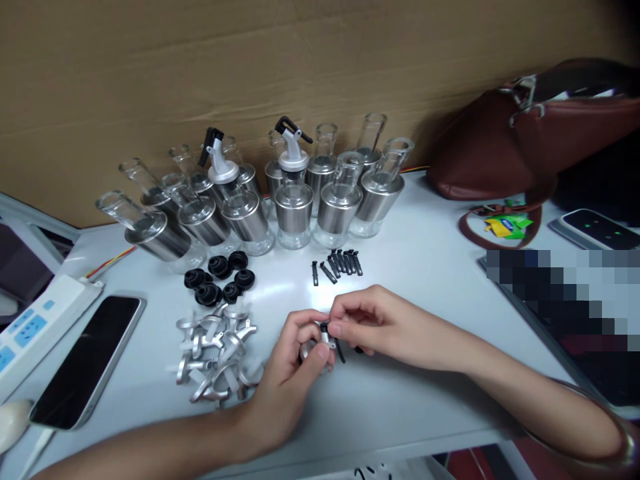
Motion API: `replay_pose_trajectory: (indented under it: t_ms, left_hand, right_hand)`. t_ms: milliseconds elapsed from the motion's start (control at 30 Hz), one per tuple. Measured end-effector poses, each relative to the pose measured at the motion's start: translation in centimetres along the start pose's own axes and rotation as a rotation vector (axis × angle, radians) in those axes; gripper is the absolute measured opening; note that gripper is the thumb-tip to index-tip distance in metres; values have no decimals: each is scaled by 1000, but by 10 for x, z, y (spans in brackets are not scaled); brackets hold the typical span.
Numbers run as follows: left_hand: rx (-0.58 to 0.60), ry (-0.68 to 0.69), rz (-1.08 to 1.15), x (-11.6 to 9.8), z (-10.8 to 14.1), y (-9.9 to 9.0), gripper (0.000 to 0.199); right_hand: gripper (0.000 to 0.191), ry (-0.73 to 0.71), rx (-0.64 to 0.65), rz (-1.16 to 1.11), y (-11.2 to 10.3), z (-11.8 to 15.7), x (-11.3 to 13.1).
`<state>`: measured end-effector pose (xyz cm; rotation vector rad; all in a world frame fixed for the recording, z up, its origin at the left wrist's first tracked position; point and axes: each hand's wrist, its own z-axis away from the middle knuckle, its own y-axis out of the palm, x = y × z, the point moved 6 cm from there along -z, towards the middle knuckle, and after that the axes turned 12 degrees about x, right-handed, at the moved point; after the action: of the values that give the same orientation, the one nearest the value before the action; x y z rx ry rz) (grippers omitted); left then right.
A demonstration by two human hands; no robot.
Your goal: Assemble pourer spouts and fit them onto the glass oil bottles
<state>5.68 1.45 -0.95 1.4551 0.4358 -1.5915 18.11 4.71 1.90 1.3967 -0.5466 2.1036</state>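
Note:
My left hand (300, 360) is closed around a silver pourer spout (326, 339), its flared base mostly hidden in my fingers. At the top of the spout, my right hand (363, 327) pinches a black lever (340, 351), whose curved tail hangs down beside the spout. Whether the lever is fixed to the spout I cannot tell. Loose silver spouts (220, 353) lie in a pile left of my left hand. Behind them sit several black rubber stoppers (219, 267). Small black levers (345, 262) lie in a row beyond my hands.
Glass bottles with steel bands (337, 207) stand along the cardboard wall (320, 60); two carry pourers (293, 157). A phone (90, 360) and a power strip (35, 327) lie at left. A brown bag (480, 147), green wrappers (510, 227) and a partly pixelated dark device (545, 320) are at right.

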Motion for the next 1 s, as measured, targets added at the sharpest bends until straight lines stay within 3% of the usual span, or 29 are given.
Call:
replay_pose_trajectory:
  t_ms: [367, 567, 833, 1000]
  left_hand:
    - [-20, 26, -46, 1, 0, -3, 28]
    - [-49, 11, 7, 3, 3, -5, 28]
    - [-56, -1, 61, 1, -1, -4, 30]
    - [-70, -17, 30, 2, 1, -5, 33]
  right_hand:
    - [39, 18, -19, -16, 1, 0, -3]
    - [26, -5, 107, -76, 5, -1, 1]
    - [21, 21, 92, -131, 7, -4, -4]
    - [19, -34, 58, -24, 7, -5, -3]
